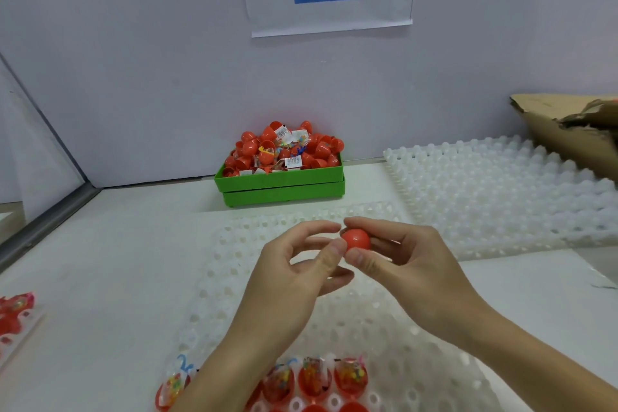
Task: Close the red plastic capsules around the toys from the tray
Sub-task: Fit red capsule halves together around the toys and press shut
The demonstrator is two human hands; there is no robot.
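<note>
A closed red capsule (pixel 356 239) is held above the white dimpled tray (pixel 418 328). My right hand (pixel 404 261) pinches the capsule between thumb and fingers. My left hand (pixel 297 264) has its thumb and forefinger tips at the capsule's left side, fingers curled. Along the tray's near edge stand several open red capsule halves (pixel 351 378) with bagged toys sticking out of them. My left forearm hides part of that row.
A green bin (pixel 281 186) heaped with red capsules and bagged toys stands at the back against the wall. A second white dimpled tray (pixel 501 191) lies at the right, with torn cardboard (pixel 568 130) behind it. More red pieces (pixel 13 314) sit at the left edge.
</note>
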